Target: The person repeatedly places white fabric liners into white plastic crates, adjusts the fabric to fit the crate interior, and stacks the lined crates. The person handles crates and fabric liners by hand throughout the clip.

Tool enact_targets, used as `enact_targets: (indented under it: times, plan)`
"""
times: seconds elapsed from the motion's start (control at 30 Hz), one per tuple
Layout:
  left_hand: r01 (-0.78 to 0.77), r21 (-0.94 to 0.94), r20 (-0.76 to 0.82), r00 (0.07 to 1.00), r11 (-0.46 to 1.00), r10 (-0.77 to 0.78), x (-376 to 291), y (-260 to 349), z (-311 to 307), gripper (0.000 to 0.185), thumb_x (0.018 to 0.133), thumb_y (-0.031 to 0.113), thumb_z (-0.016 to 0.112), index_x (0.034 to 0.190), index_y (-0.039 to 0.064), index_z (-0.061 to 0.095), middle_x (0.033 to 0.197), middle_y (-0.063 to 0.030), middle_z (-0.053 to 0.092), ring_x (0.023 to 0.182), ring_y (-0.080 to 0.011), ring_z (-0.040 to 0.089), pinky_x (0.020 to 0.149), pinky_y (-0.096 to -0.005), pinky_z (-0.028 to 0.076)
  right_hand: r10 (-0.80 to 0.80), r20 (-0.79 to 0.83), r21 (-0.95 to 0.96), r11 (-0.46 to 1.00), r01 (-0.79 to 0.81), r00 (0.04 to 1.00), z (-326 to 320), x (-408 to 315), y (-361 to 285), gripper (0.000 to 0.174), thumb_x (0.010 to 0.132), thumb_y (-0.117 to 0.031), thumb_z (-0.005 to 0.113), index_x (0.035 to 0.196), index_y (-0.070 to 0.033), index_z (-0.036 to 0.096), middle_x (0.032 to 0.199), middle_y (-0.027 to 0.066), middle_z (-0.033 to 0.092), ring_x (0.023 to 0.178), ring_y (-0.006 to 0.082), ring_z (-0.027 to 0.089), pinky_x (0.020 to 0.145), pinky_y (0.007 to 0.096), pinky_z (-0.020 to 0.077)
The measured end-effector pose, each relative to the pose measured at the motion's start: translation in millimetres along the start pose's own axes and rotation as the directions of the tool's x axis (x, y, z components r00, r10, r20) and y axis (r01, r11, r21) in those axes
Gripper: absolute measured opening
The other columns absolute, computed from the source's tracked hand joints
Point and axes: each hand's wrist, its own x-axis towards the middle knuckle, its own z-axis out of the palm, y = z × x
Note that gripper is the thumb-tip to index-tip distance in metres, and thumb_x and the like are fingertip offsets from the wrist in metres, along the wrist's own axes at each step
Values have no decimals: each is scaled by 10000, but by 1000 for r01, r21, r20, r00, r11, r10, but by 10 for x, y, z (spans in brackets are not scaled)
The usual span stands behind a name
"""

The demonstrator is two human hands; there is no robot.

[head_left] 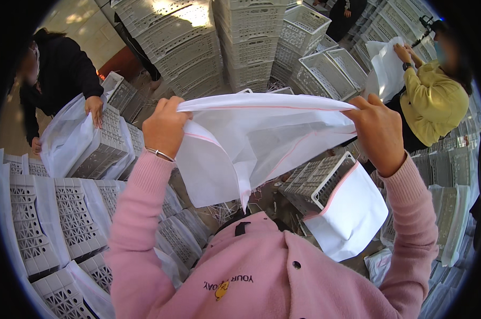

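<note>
My left hand [164, 123] and my right hand [378, 133] grip the two ends of the upper edge of a thin white fabric sheet [212, 167]. It is stretched between them at chest height. Red stitching runs along its edges, and its lower part hangs in folds; whether it is a bag cannot be told. Below and to the right of it, a grey plastic crate [304, 181] stands on the floor. Another white fabric piece [354, 215] with a red seam is draped over the crate's near right end. A folded white packet [379, 264] lies near my right elbow.
Tall stacks of crates [184, 52] rise ahead. Rows of crates [75, 215] with white fabric between them fill the left. A person in black [65, 71] handles fabric at a crate there. On the right, a person in yellow [435, 103] holds up white fabric [383, 69].
</note>
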Motion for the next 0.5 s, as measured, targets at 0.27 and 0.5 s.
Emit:
enact_targets:
  times: [0.27, 0.5]
  plan:
    - [427, 282, 200, 850, 859, -488, -668, -1192, 447, 139, 782, 233, 604, 789, 117, 679, 871, -25, 585, 843, -236, 585, 641, -398, 507, -3, 84, 17, 1000, 2, 996, 504, 672, -91, 234, 679, -9, 603, 841, -132, 718, 765, -9, 636, 763, 183, 572, 587, 296, 509]
    - [713, 404, 252, 515, 573, -819, -941, -1367, 369, 237, 756, 363, 629, 831, 151, 704, 950, -45, 637, 829, -279, 636, 698, -385, 507, 30, 26, 132, 991, -33, 999, 820, 658, -27, 275, 682, 13, 582, 870, -134, 719, 774, -12, 637, 744, 180, 557, 595, 297, 501]
